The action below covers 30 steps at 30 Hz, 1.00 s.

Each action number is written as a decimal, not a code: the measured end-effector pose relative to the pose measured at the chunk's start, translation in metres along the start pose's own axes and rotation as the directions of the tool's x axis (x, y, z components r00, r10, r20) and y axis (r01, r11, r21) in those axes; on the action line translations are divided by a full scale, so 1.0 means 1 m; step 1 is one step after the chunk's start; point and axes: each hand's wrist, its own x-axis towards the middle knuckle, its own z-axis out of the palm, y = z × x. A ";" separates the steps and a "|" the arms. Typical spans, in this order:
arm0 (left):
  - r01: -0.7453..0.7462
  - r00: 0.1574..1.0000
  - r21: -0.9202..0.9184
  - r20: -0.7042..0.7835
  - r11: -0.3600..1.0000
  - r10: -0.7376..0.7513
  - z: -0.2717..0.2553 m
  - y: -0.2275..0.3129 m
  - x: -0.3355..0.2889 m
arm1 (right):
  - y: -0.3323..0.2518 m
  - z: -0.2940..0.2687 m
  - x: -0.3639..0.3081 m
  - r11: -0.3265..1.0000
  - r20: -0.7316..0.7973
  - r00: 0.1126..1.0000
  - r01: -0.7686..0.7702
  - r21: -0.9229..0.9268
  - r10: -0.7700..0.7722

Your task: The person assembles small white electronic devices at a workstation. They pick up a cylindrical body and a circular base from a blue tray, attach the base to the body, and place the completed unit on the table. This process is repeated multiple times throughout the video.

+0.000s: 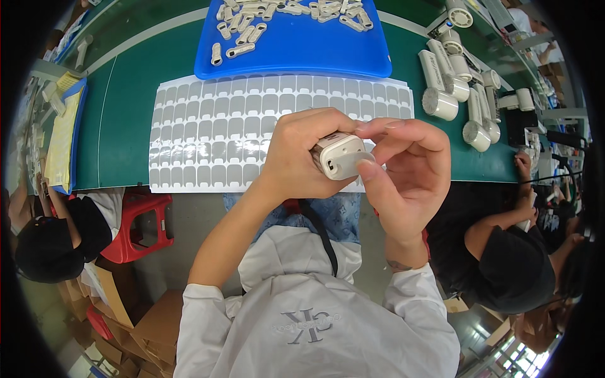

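My left hand [296,142] is wrapped round a white handheld device [338,148], with its flat rounded end turned up; a small dark port shows in that end. The rest of the device is hidden in my fingers. My right hand [419,167] pinches a thin, pale grey sticker [354,166] between thumb and finger, and the sticker lies tilted over part of the device's end. I cannot tell how much of it touches. Below both hands a sheet of grey rounded stickers [217,129] lies on the green table.
Beyond the sheet stands a blue tray [296,57] with several small white parts [246,34]. Several white handheld devices [440,104] lie on the table [126,126] at the right. At far left is a blue-edged tray with yellow paper [63,138]. People sit on both sides; a red stool [135,227] stands left.
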 end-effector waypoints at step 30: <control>-0.016 1.000 0.021 0.009 1.000 0.016 -0.001 -0.002 0.000 | 0.004 0.006 -0.004 0.994 -0.024 0.997 0.072 -0.085 -0.074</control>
